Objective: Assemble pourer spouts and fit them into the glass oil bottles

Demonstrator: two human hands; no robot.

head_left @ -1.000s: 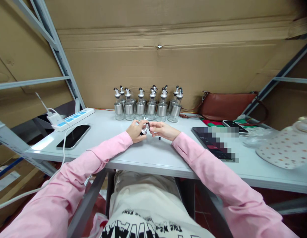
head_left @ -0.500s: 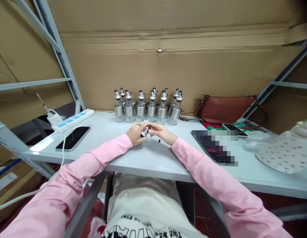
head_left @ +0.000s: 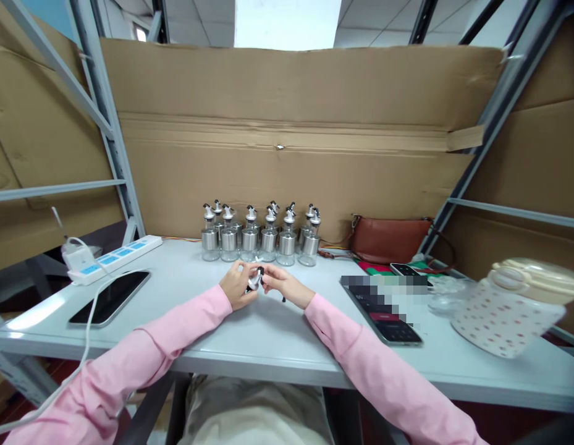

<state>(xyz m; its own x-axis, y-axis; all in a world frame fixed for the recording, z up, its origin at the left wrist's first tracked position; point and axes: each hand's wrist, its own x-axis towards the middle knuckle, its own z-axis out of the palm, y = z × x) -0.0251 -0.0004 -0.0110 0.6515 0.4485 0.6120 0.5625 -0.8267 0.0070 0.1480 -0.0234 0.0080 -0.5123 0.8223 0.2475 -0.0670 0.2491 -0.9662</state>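
My left hand [head_left: 239, 287] is closed around a silver and black bottle pour spout [head_left: 254, 283], held just above the table. The fingers of my right hand [head_left: 287, 285] pinch the spout's black upper end from the right. Part of the spout is hidden behind the fingers. A small black piece [head_left: 283, 300] lies on the table just below my right hand. Behind my hands stand several glass oil bottles [head_left: 287, 243] with steel sleeves, each topped with a similar silver and black spout.
On the left lie a white power strip [head_left: 115, 259] and a tablet [head_left: 111, 298] with a white cable across it. To the right are a dark tablet-like device [head_left: 384, 318], a brown bag [head_left: 391, 240], a phone [head_left: 404, 270] and a dotted white container [head_left: 506, 315]. Cardboard [head_left: 296, 179] walls the back.
The camera has tilted up, so the scene sits lower and the ceiling shows. Both hands keep hold of the spout, whose black end now shows more clearly between them.
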